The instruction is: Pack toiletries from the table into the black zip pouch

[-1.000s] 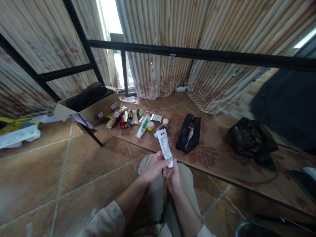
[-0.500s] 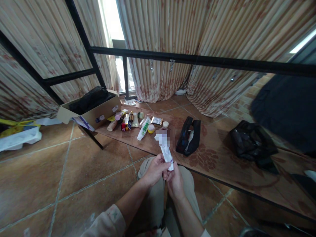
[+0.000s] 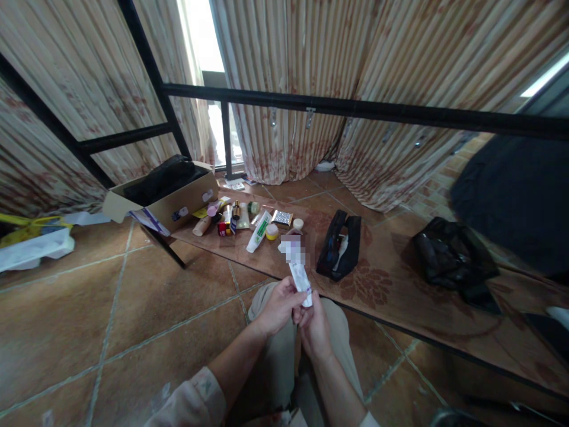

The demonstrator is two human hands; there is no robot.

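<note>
Both hands are closed on a white tube (image 3: 300, 277) with purple marks, held over my knees at the table's near edge. My left hand (image 3: 281, 305) grips its lower part from the left, thumb across the front. My right hand (image 3: 313, 323) holds the bottom end from the right, with some fingers hidden. The tube's upper part is blurred out. Beyond it on the low table (image 3: 284, 198) lie a white and green toothpaste tube (image 3: 259, 232), a yellow and white jar (image 3: 271, 231) and a silver patterned case (image 3: 282, 218). A black mesh pouch (image 3: 339, 246) stands open to the right.
Several small bottles and tubes (image 3: 226, 216) crowd the table's left part, beside a cardboard box (image 3: 178, 207) with a black bag (image 3: 162, 178) in it. Another black mesh bag (image 3: 453, 252) sits at the right. A black metal rail (image 3: 311, 102) crosses before curtains (image 3: 293, 53).
</note>
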